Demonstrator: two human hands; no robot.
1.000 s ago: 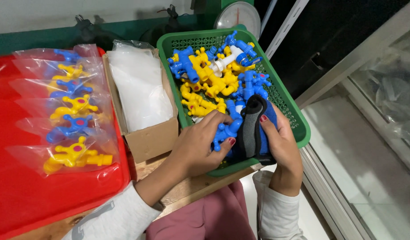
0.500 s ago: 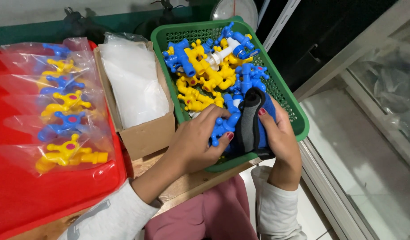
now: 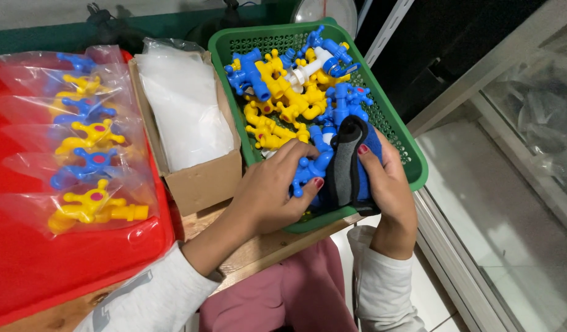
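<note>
Since a second ago the view has drawn closer and slid a little rightward, so the green basket [image 3: 412,161] now sits mid-picture, while both hands keep the same places at its near edge. The left hand [image 3: 277,190] lies over the near rim, its fingers [image 3: 299,150] curled narrow around a blue plastic tap [image 3: 311,169] among the heap; the right hand [image 3: 388,184] grips a dark blue and black cloth [image 3: 348,163], fingers closed on its folded edge, just beside the tap and touching the left hand's fingertips. Nearest the camera are white sleeves and a pink lap below the wooden bench [image 3: 259,249], whose near edge shows bare between the boxes. To the right, past the bench's edge, the floor is pale tile bounded by a metal-framed glass panel [image 3: 517,123]. Left of the basket, touching it, stands an open cardboard box [image 3: 203,178] holding a stack of clear empty plastic bags [image 3: 185,104]. Further left a red tray [image 3: 25,270] fills the bench's left side, carrying a row of clear bags [image 3: 92,154], each with one yellow or blue tap inside, overlapping from near to far. In the basket the loose yellow and blue taps [image 3: 283,86] pile toward the far rim, one white piece among them. Beyond the far edge run a dark green wall and the round face of a scale [image 3: 323,9].
</note>
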